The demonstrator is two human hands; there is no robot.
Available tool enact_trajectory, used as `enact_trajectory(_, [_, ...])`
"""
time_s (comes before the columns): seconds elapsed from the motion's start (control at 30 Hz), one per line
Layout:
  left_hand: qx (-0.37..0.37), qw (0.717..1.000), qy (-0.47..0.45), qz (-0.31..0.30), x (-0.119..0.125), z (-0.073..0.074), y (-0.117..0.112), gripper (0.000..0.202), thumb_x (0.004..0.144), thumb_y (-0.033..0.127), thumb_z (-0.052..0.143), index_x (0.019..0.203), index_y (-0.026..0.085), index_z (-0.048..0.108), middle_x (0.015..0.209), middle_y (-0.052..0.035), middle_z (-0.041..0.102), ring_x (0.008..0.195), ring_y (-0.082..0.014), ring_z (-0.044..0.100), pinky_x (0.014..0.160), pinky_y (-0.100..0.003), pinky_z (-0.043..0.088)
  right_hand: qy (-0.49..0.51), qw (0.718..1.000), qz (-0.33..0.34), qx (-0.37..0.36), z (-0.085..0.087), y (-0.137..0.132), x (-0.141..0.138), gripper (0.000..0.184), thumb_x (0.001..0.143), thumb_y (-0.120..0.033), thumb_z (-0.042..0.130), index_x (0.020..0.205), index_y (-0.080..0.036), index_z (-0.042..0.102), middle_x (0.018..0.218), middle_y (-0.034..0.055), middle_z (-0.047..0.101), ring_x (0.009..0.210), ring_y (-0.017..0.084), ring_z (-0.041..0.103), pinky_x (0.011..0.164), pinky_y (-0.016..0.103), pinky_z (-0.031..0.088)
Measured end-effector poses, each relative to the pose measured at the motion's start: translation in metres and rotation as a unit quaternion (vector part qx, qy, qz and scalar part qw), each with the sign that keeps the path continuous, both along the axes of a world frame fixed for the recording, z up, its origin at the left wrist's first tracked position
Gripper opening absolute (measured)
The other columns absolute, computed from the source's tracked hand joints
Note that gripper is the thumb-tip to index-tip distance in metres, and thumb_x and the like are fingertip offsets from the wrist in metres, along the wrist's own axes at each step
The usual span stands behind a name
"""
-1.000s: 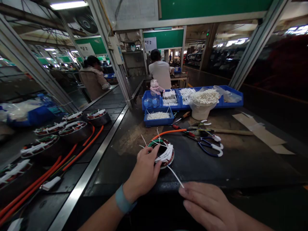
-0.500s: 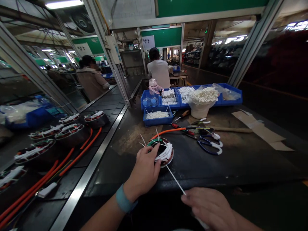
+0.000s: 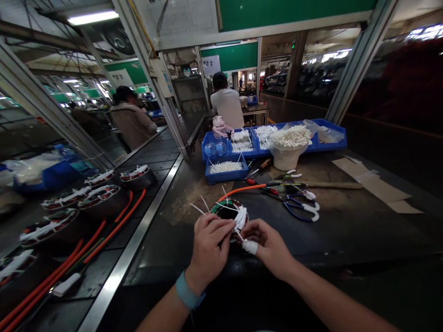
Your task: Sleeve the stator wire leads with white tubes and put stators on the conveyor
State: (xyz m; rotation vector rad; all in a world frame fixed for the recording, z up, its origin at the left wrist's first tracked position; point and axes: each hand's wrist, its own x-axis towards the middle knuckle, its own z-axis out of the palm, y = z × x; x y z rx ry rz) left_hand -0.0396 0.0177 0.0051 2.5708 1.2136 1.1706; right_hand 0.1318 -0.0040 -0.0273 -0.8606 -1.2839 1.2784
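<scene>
- A wound stator (image 3: 228, 213) with white ties is seen on the dark table (image 3: 346, 230), just ahead of both hands.
- The left hand (image 3: 209, 246) is curled against the stator's near rim at 7 o'clock, its fingers pinched on the white ties.
- The right hand (image 3: 268, 242) is closed at 5 o'clock of the stator, a white-wrapped fingertip pressed to a thin white tie (image 3: 238, 234).
- An orange cable (image 3: 242, 189) is led from the stator toward 1 o'clock.
- Blue-handled scissors (image 3: 301, 210) are laid at 3 o'clock, a blue tray (image 3: 226, 170) of ties at 12 o'clock.
</scene>
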Motion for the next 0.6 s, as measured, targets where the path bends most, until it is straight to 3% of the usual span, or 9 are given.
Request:
enact_trajectory(0.17, [0.02, 1.0, 0.005, 0.002, 0.0, -0.003, -0.001, 0.029, 0.083, 0.01, 0.052, 0.104, 0.025, 0.066, 0.097, -0.0016, 0.069, 0.096, -0.0219, 0.051, 0.091, -0.044, 0.04, -0.054, 0.998, 0.001, 0.012, 0.001, -0.004, 0.004, 0.017, 0.072, -0.022, 0.065, 0.086, -0.019, 0.054, 0.085, 0.0029, 0.064, 0.081, 0.016, 0.062, 0.078, 0.03, 0.05])
enact_trajectory(0.37, [0.015, 1.0, 0.004, -0.013, -0.001, -0.003, 0.0, 0.03, 0.083, 0.009, 0.053, 0.104, 0.026, 0.066, 0.097, -0.0011, 0.069, 0.096, -0.0213, 0.051, 0.089, -0.042, 0.04, -0.153, 0.984, -0.088, -0.015, 0.017, 0.01, -0.008, 0.014, 0.068, -0.022, 0.065, 0.073, -0.018, 0.052, 0.067, -0.0022, 0.058, 0.063, 0.013, 0.054, 0.059, 0.026, 0.043])
enact_trajectory(0.43, [0.015, 1.0, 0.003, -0.013, -0.001, -0.002, 0.0, 0.03, 0.083, 0.009, 0.053, 0.104, 0.025, 0.066, 0.096, -0.0012, 0.069, 0.096, -0.0207, 0.051, 0.09, -0.042, 0.04, -0.142, 0.987, -0.079, -0.01, 0.015, 0.008, -0.007, 0.014, 0.068, -0.022, 0.065, 0.073, -0.018, 0.052, 0.068, -0.0021, 0.058, 0.063, 0.013, 0.054, 0.059, 0.025, 0.043])
enact_trajectory(0.6, [0.012, 1.0, 0.001, -0.005, 0.001, -0.001, 0.0, 0.027, 0.084, 0.011, 0.052, 0.102, 0.024, 0.067, 0.095, -0.0024, 0.07, 0.094, -0.0213, 0.053, 0.089, -0.043, 0.042, -0.043, 0.999, -0.013, 0.004, 0.0, -0.004, 0.001, 0.015, 0.071, -0.021, 0.063, 0.082, -0.019, 0.053, 0.084, 0.0015, 0.063, 0.08, 0.016, 0.061, 0.076, 0.03, 0.048])
